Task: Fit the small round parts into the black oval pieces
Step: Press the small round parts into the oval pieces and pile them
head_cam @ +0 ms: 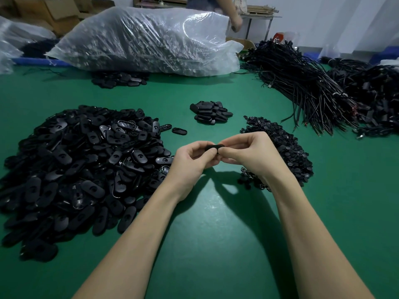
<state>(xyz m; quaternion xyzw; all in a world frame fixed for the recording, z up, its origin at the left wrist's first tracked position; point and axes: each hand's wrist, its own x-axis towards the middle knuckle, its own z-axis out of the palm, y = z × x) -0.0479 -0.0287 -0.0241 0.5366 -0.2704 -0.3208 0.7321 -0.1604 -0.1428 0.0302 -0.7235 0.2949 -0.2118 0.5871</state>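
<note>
Both hands meet above the middle of the green table [216, 212]. My left hand [190, 160] and my right hand [248, 152] pinch one black oval piece [212, 147] between their fingertips; most of it is hidden by the fingers. Whether a small round part sits in it cannot be seen. A big heap of black oval pieces [75, 169] lies at the left. A heap of small round parts [280, 147] lies at the right, partly behind my right hand and wrist. A small stack of oval pieces [210, 113] lies farther back.
A large clear plastic bag [146, 39] full of parts lies across the back, with loose ovals [121, 79] in front of it. Bundles of black cables [313, 83] fill the back right. Another person's arm [231, 14] shows at the far edge. Cardboard boxes [54, 11] stand back left.
</note>
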